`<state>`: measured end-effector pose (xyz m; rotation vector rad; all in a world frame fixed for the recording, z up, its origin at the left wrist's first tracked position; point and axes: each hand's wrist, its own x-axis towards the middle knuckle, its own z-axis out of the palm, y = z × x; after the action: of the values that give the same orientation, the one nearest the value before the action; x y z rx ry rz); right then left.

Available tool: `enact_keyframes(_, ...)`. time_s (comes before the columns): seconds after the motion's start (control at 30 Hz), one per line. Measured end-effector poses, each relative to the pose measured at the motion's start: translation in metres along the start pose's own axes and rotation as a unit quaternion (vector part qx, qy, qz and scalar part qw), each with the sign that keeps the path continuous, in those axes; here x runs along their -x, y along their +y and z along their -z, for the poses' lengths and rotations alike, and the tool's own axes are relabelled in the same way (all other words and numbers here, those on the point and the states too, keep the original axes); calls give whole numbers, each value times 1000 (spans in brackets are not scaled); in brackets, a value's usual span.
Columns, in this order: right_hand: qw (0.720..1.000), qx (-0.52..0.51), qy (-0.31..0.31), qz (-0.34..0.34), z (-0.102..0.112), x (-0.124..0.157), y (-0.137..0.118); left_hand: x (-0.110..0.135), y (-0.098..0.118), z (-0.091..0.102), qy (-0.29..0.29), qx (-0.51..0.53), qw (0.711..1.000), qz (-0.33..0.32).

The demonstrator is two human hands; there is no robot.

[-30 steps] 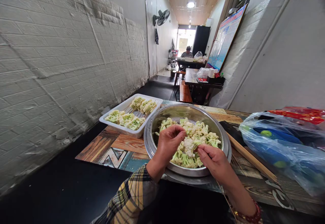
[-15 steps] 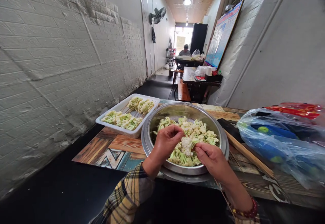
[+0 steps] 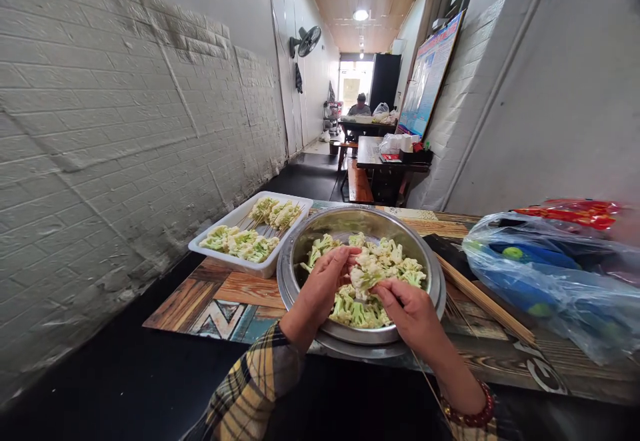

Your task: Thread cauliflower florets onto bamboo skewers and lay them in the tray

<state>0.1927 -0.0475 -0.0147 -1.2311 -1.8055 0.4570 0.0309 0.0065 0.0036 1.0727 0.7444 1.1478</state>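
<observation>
A steel bowl full of cauliflower florets stands on the patterned table in front of me. Both my hands are over its near side. My left hand is closed in a pinch on a floret at the bowl's middle. My right hand is closed on a thin bamboo skewer that runs back under my wrist, its tip hidden at the same floret. A plaid sleeve covers my left forearm and a red bead bracelet circles my right wrist.
A white tray of skewered cauliflower sits left of the bowl by the brick wall. Loose bamboo skewers and a blue plastic bag lie to the right. A person sits at a far table down the corridor.
My two hands have drawn closer together over the bowl, and the floret has lifted a little between them. The camera has tilted slightly.
</observation>
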Motion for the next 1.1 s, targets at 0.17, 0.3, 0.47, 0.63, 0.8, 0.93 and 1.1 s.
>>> enact_keyframes(0.17, 1000, -1, 3, 2, -1, 0, 2, 2, -1, 1, -88, -15, 996, 13)
enact_keyframes(0.3, 1000, 3, 6, 6, -2, 0, 3, 2, 3, 0, -156, -31, 987, -2)
enact_keyframes(0.47, 1000, 19, 8, 5, -5, -2, 0, -1, 0, -3, -111, -26, 993, 9)
enact_keyframes(0.63, 1000, 24, -12, 8, -3, -2, -5, -3, -4, -1, -64, -48, 997, 12)
enact_keyframes(0.8, 999, 25, -39, 21, -5, 0, -6, -5, -6, 1, -47, -16, 999, 14)
enact_keyframes(0.93, 998, 57, -13, 33, -10, 2, 0, -6, -7, 0, -54, -6, 998, 8)
enact_keyframes(1.1, 998, 61, 17, 7, -11, 1, 1, -5, -5, -2, -70, -21, 997, 19)
